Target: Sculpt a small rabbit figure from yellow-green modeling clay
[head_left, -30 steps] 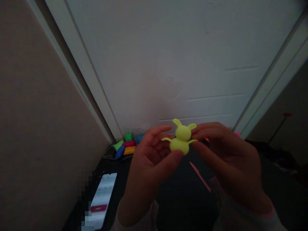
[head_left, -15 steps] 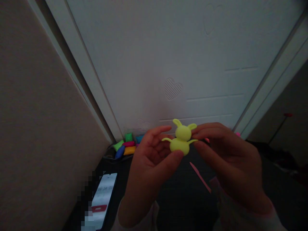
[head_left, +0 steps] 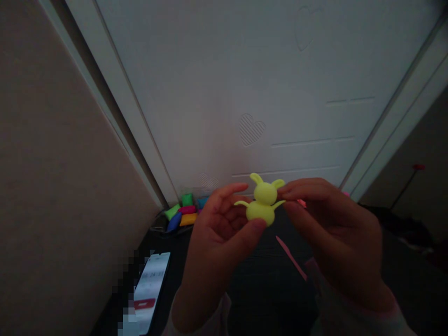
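A small yellow clay rabbit figure (head_left: 262,203) with two ears and two thin arms is held up in front of a white door. My left hand (head_left: 219,242) grips its round body from below, thumb under it and fingers curled behind. My right hand (head_left: 332,238) pinches at the figure's right ear and arm with thumb and forefinger. The room is dim.
Several coloured clay packets (head_left: 182,212) lie on the dark surface by the door's foot. A lit phone (head_left: 150,291) lies at the lower left. A thin pink modelling tool (head_left: 290,256) rests below my hands. The white door (head_left: 252,93) has heart patterns.
Almost nothing has moved; the figure and both hands shifted very slightly to the left.
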The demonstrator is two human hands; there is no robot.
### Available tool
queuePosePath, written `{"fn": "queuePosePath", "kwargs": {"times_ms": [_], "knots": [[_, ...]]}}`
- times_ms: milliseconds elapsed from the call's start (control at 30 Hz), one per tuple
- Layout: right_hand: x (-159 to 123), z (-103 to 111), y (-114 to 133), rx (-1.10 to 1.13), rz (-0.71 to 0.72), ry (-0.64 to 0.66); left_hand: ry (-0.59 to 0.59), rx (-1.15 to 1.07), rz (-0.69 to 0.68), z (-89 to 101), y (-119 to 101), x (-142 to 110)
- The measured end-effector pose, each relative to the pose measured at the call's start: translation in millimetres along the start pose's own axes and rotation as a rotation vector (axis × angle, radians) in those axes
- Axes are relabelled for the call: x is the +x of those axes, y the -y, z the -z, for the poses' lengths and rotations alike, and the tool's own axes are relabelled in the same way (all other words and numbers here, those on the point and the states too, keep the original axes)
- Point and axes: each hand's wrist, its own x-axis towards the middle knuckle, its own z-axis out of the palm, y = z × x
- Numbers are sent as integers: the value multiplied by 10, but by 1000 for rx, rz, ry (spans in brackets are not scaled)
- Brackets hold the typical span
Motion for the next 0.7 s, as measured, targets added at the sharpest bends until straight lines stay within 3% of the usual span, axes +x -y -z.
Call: {"fn": "queuePosePath", "kwargs": {"times_ms": [700], "knots": [[8, -9, -26, -32, 34, 5, 8, -2, -12, 4, 22, 2]]}}
